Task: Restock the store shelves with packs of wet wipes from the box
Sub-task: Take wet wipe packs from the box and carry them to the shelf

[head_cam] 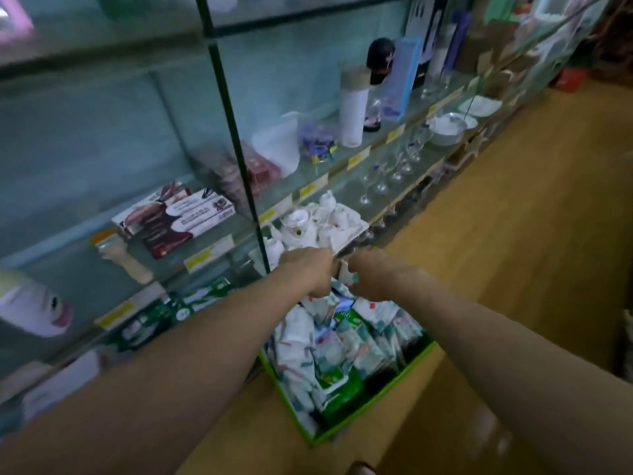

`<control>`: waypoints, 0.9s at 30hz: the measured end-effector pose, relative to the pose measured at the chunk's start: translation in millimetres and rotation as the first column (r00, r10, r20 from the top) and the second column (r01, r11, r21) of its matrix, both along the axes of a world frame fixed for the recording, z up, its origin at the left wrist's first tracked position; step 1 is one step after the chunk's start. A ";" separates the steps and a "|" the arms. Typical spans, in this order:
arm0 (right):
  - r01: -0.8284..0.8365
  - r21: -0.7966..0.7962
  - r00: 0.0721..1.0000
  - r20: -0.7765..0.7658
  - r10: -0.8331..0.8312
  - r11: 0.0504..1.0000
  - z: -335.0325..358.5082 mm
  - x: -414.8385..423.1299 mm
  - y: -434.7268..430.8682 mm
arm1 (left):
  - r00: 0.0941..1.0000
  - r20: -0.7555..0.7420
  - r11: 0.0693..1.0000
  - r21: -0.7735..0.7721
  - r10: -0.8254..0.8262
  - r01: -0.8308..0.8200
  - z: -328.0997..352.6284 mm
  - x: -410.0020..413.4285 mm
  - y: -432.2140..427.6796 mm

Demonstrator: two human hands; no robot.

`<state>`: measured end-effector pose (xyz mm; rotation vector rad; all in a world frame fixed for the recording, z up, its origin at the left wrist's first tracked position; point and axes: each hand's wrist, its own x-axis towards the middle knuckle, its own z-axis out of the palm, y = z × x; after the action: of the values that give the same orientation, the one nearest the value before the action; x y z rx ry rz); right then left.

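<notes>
- Left hand (310, 270): fingers curled down into the far end of the box (404, 382), closed on the top of a wipes pack (320, 303). Exact finger wrap is blurred.
- Right hand (368, 274): also curled, closed on another pack (349, 277) right beside the left hand. The two hands are nearly touching.
- Both grips look narrow and pinch-style, on pack edges, not around the body.
- Box sits on the floor (513, 234) against the glass shelves (342, 162), stuffed with loose packs (342, 344) lying at all angles.
- Green packs (191, 303) already sit on the low shelf to the left; likely the target spot.
- Risks, as a judgement:
  - Edge pinch on soft film could slip, or the pack could sag and drop back.
  - Packs are jammed together, so a pull may drag neighbours out over the rim.
  - Tea set (315, 224) sits on the shelf just above the hands; lifting straight up could knock it or the glass edge.
</notes>
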<state>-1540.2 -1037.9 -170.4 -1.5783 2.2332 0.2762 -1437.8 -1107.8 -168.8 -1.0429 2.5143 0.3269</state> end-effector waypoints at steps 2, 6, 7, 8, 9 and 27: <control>0.003 0.030 0.999 0.048 -0.005 1.000 -25.7 -9.2 -2.6 | 0.999 0.039 0.999 0.038 0.036 -0.037 -26.8 -1.5 -5.1; 0.019 0.109 0.995 0.093 -0.029 0.994 -77.5 -36.3 2.3 | 0.989 0.107 0.982 0.150 0.099 -0.115 -72.8 -10.1 -11.1; 0.021 0.131 0.995 0.096 -0.033 0.991 -89.7 -43.4 4.7 | 0.987 0.114 0.977 0.173 0.109 -0.128 -82.5 -13.0 -10.9; 0.024 0.147 0.994 0.100 -0.039 0.989 -101.0 -49.5 6.1 | 0.986 0.113 0.972 0.190 0.121 -0.141 -94.2 -16.4 -11.7; 0.026 0.159 0.994 0.105 -0.043 0.987 -110.8 -54.8 6.0 | 0.986 0.105 0.968 0.202 0.130 -0.150 -104.9 -19.7 -12.6; 0.213 0.082 0.890 0.394 -0.228 0.974 -241.4 -27.7 -72.2 | 0.830 -0.093 0.752 0.486 0.551 -0.445 -229.0 -32.5 -74.0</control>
<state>-1567.9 -1110.2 -411.7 -1.2123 2.0396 -0.0702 -1470.4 -1181.8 -397.8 -1.5312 2.1201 1.1881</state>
